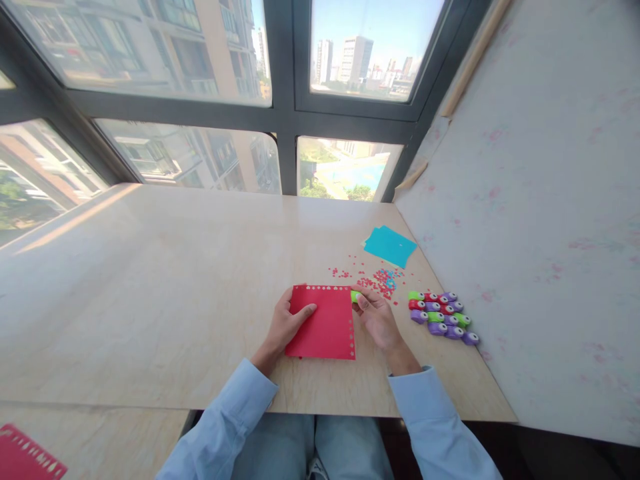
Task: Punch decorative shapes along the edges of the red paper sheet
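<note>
Right hand (379,319) is curled shut around a little green punch (355,296), clamped onto the top right corner of the red paper (325,325), looks like it's lined up with the row of holes already running along that edge. Left hand (287,323) lies flat and open on the sheet's left side, probably pinning it down. Just right of the gripping hand sits a cluster of spare punches (441,316); beyond it, red confetti (377,280) and a blue sheet (389,245).
</note>
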A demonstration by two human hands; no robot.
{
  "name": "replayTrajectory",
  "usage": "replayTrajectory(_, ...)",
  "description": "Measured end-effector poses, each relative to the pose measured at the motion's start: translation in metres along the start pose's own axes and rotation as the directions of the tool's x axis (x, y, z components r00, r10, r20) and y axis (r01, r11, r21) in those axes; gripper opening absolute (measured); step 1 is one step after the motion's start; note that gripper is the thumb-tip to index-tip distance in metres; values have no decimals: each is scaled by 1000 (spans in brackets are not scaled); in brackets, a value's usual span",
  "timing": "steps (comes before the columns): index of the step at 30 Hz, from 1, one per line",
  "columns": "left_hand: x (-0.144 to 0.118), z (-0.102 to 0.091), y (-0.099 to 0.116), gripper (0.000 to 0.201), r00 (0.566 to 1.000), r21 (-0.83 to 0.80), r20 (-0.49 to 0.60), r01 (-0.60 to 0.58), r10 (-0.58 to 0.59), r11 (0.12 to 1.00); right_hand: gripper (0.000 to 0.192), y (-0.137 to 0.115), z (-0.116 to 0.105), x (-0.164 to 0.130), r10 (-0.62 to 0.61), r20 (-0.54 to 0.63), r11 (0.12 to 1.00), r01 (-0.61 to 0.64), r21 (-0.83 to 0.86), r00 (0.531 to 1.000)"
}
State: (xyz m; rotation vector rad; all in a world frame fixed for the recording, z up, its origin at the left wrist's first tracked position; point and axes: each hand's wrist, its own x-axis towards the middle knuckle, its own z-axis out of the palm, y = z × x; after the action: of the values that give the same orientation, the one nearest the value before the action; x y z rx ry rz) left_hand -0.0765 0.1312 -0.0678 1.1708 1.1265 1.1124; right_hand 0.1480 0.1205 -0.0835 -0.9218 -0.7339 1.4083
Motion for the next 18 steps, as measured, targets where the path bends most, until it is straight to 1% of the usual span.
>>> replayTrajectory(5,-1,-2,1,52,1000,49,-18,-17,18,999,35,-7,-2,0,-13,8,999,12,33,1000)
replayTrajectory(10,-1,-2,1,49,1000,56,-9,-23,23,998,39,-6,-3,0,19,40,1000,-20,11,999)
replayTrajectory(14,-2,-2,1,48,1000,60,-3,-30,30,998,43,-6,-2,-2,11,61,1000,-12,16,998)
replayTrajectory(18,-2,-3,2,47,999,56,-6,-36,37,998,45,-8,-2,-2,-4,50,999,2,38,999)
